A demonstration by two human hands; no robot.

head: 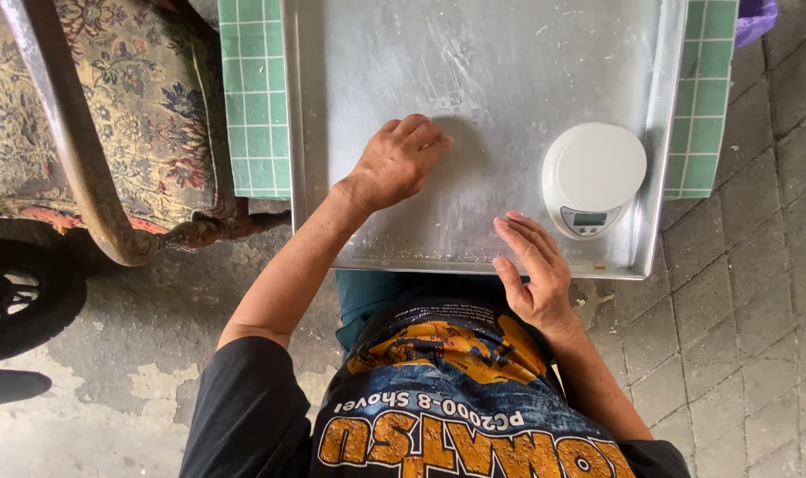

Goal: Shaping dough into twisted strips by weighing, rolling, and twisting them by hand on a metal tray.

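Two hands (pixel 399 161), one tray (pixel 491 53), one scale (pixel 592 177)

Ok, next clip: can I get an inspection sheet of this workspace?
Surface: metal tray with white smears, on a green tiled table.
Job's things: white scale at the tray's right side, nothing on it.
Clutter: crumbs along the tray's near edge.
Hands: left hand palm down on the tray, fingers curled; right hand open at the near rim, beside the scale, holding nothing.
Cables: nothing seen.
Surroundings: floral chair to the left, dark wheel below it, purple bag at top right, paved floor.
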